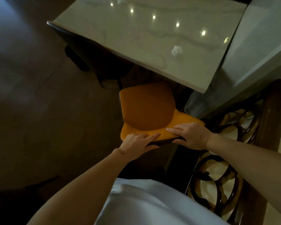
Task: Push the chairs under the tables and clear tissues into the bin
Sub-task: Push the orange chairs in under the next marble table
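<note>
An orange padded chair (146, 109) stands in front of me, its seat partly under the near edge of a glossy pale marble table (136, 41). My left hand (136, 142) grips the top of the chair's backrest on the left side. My right hand (191, 135) holds the same backrest edge on the right. A crumpled white tissue (176, 50) lies on the table near its right side. Another small white tissue (119, 0) shows at the table's far edge. No bin is in view.
A dark chair (81, 51) is tucked under the table's left side. A pale cushioned bench or ledge (250, 51) runs along the right of the table. A dark wooden partition with curved cut-outs (225, 176) stands on my right. Dark tiled floor (39, 103) stretches to the left.
</note>
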